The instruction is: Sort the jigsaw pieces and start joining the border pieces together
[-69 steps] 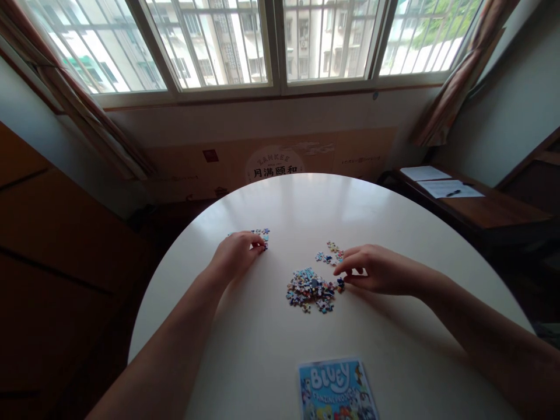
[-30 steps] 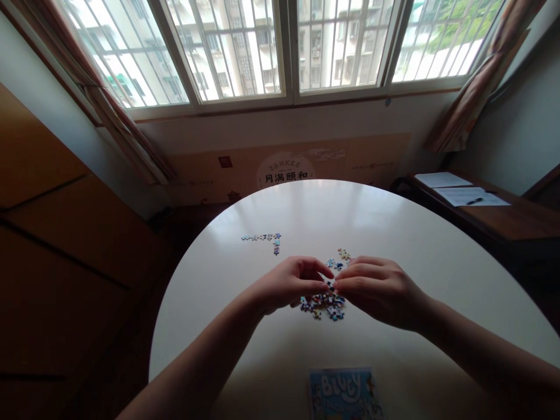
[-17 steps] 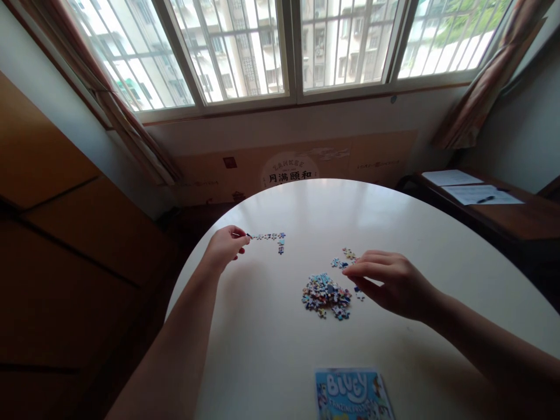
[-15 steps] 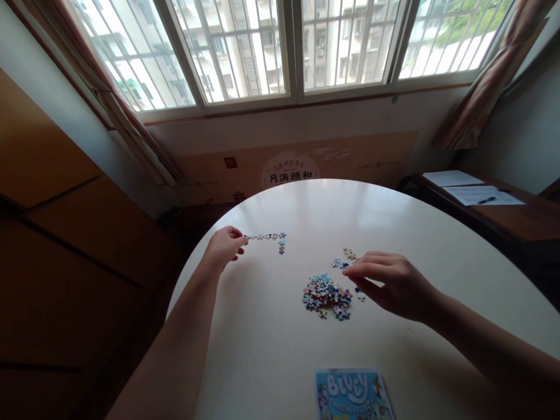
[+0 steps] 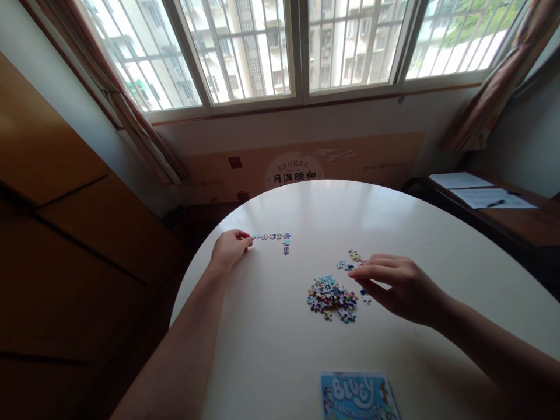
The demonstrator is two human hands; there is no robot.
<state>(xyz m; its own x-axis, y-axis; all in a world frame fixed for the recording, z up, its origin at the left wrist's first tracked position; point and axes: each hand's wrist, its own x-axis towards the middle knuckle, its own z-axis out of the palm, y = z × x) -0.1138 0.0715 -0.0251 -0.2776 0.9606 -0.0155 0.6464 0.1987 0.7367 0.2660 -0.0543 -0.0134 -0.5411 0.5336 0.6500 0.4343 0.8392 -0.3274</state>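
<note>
On the white round table, a row of joined puzzle pieces turns down at its right end into a short column. My left hand is closed in a pinch at the row's left end, its fingertips on a puzzle piece that they mostly cover. To the right, a heap of mixed puzzle pieces lies on the tabletop. My right hand hovers at the heap's upper right, over several loose pieces. Its thumb and fingertips come together in a pinch; whatever is between them is hidden.
A blue Bluey puzzle box lies near the bottom edge of view. The table's curved far edge faces a wall below barred windows. At the right, papers and a pen rest on a dark side table.
The view has shifted slightly, moving everything a little to the right. My left fingers have curled in closer at the row's end. The right hand stays over the loose pieces.
</note>
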